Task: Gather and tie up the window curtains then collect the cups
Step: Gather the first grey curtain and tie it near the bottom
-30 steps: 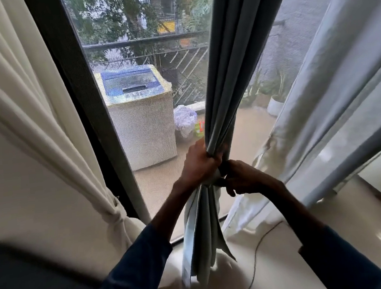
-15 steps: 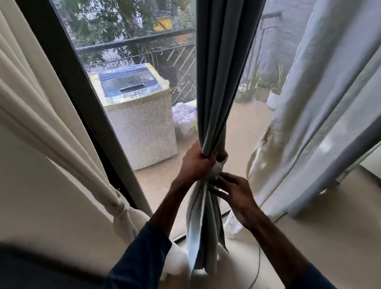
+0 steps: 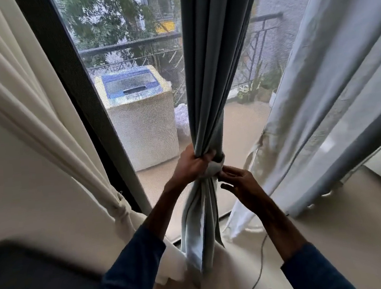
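A grey-blue curtain (image 3: 210, 72) hangs gathered into a narrow bundle in front of the window, with a knot (image 3: 214, 168) at its waist. My left hand (image 3: 190, 165) grips the bundle at the knot's left side. My right hand (image 3: 240, 185) is just right of the knot, fingers spread, fingertips touching the knot. The curtain's loose tail (image 3: 200, 232) drops to the floor below the knot. A cream curtain (image 3: 43, 126) on the left is tied low (image 3: 120, 208). No cups are visible.
A pale grey curtain (image 3: 325, 108) hangs loose on the right. A dark window frame (image 3: 83, 103) stands left of the glass; a washing machine (image 3: 140, 116) sits outside. A thin cable (image 3: 259, 270) lies on the floor. A dark object (image 3: 30, 283) fills the lower left.
The view has moved closer to the window. My right hand has loosened from the bundle and now has its fingers spread at the knot. My left hand keeps its grip.
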Available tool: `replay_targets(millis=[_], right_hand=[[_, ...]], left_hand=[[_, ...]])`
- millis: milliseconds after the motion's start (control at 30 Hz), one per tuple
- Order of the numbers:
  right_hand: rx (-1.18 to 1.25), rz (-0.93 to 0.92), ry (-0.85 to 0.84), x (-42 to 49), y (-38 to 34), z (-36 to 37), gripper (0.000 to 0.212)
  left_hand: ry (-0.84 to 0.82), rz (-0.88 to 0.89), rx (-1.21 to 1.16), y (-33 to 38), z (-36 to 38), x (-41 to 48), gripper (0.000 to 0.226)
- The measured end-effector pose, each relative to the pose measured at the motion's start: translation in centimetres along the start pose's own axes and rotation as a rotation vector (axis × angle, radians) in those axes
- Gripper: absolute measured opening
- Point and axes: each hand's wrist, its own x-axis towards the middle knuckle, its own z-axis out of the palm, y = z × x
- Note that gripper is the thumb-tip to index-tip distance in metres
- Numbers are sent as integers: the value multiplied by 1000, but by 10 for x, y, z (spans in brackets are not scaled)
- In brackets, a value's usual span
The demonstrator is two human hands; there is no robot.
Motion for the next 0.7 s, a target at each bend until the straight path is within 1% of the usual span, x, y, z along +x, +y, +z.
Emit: replay_targets(millis=[33,100,200,300,333,433,500,567,600,667,700], right_hand=[[-14,19,19,3,3,-5,24],[-19,81,67,6,14,-14,28],[24,168,81,6,28,-22,30],[57,152,107,4,31,-19,31],[66,130,125,4,31,-18,30],[120,70,152,4,31,-16,25],[151,32,152,5,31,-17,29],[187,13,171,5,30,-18,34],[204,11,192,5,29,-20,34],[220,11,229,3,28,-24,33],[214,12,244,1,27,-27,32]], left_hand=[[1,17,-7,-1,0,-1,11],[21,33,1,0,2,-5,19],[45,57,81,3,10,-7,18],[50,70,176,10,16,-11,14],[40,73,177,8,17,-11,18],[-73,160,103,-7,14,-16,48],[-101,188,61,-19,12,-18,65],[-23,155,115,-21,10,-23,74],[62,127,200,-21,10,-25,75],[253,52,372,-20,11,-29,70],[319,13,418,-19,13,-30,66]])
